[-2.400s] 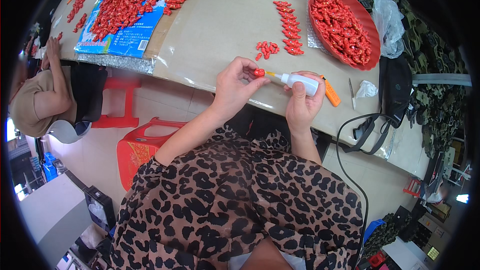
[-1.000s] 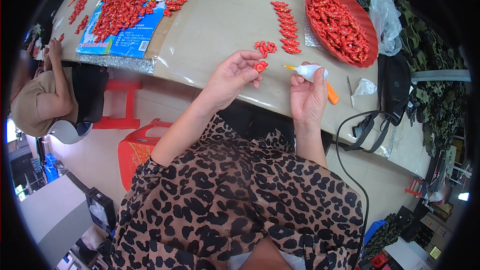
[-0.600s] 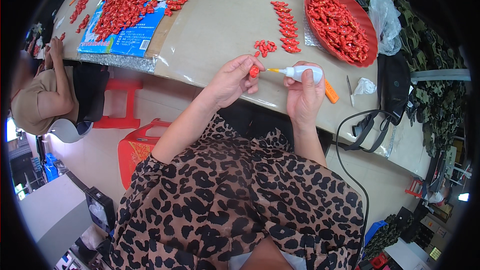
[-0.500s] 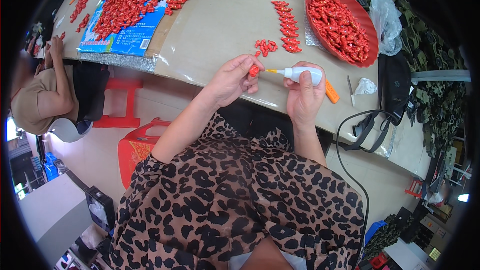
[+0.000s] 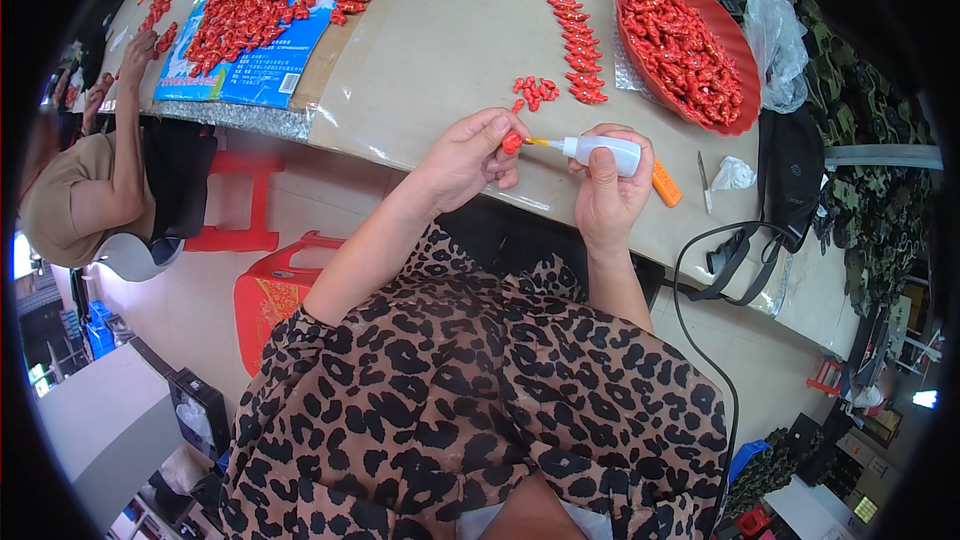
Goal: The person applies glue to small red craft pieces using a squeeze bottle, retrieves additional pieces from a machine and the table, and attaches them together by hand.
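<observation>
My left hand [image 5: 462, 158] pinches a small glossy red piece [image 5: 512, 143] between thumb and fingers, above the table's near edge. In my right hand [image 5: 612, 202] is a white squeeze bottle [image 5: 608, 155], tipped sideways with its thin yellowish nozzle [image 5: 540, 142] pointing left. The nozzle's end meets or nearly meets the red piece; I cannot tell which. Just beyond my hands lies a small cluster of loose red parts [image 5: 537, 92]. Farther back, several red figures [image 5: 580, 52] form a column beside a red scalloped bowl [image 5: 752, 80] heaped with similar red pieces.
An orange utility knife [image 5: 666, 184], a thin metal tool [image 5: 704, 180], crumpled tissue [image 5: 734, 174] and a black bag [image 5: 793, 175] lie to the right. At far left, red pieces cover a blue printed sheet [image 5: 240, 88]. A co-worker [image 5: 105, 185] sits beyond a red stool [image 5: 240, 205].
My hands keep nearly the same pose, with the bottle slightly shifted. The co-worker's arm has reached farther forward, toward red pieces on the table.
</observation>
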The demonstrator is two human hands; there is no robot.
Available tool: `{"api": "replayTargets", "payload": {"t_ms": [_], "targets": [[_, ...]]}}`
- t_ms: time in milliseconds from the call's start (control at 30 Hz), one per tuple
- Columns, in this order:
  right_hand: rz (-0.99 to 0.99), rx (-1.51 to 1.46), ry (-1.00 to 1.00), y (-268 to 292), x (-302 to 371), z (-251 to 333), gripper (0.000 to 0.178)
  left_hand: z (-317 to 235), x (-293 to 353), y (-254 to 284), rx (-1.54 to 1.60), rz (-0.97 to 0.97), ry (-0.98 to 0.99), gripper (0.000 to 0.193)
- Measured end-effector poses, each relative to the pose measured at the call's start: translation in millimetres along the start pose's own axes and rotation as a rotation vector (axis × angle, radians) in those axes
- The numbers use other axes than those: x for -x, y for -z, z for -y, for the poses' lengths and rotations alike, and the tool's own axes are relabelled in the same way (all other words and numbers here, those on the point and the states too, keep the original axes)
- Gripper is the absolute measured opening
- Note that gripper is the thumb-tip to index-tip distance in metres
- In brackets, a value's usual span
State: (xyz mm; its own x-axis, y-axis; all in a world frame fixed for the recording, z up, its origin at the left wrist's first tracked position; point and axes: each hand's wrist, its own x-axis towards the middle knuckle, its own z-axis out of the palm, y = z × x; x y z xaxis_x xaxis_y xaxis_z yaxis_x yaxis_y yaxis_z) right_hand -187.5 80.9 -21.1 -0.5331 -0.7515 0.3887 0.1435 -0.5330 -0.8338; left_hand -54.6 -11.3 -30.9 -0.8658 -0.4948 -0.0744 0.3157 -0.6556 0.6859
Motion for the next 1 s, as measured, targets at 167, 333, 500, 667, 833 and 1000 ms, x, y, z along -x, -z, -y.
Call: {"api": "replayTargets", "payload": {"t_ms": [167,333,500,667,833,1000], "targets": [[-0.005,0.036,0.005,-0.2,-0.2,0.9,0.02,-0.4,0.1,0.2,-0.01,-0.001,0.001,0.025],[-0.012,0.04,0.004,0.5,0.3,1.1,0.02,0.2,-0.2,0.6,-0.017,0.01,-0.003,0.025],[-0.002,0.053,0.013,-0.5,1.0,3.3,0.02,0.3,0.5,0.3,-0.023,0.011,-0.008,0.026],[0.012,0.128,0.068,-1.0,1.4,3.3,0.021,0.7,0.6,0.6,-0.014,0.014,0.001,0.024],[0.016,0.118,0.069,-1.3,2.5,4.3,0.02,0.7,0.3,0.9,-0.028,0.012,-0.012,0.026],[0.018,0.133,0.076,-0.2,3.1,2.4,0.02,0.5,0.6,0.2,-0.035,0.007,-0.019,0.026]]}}
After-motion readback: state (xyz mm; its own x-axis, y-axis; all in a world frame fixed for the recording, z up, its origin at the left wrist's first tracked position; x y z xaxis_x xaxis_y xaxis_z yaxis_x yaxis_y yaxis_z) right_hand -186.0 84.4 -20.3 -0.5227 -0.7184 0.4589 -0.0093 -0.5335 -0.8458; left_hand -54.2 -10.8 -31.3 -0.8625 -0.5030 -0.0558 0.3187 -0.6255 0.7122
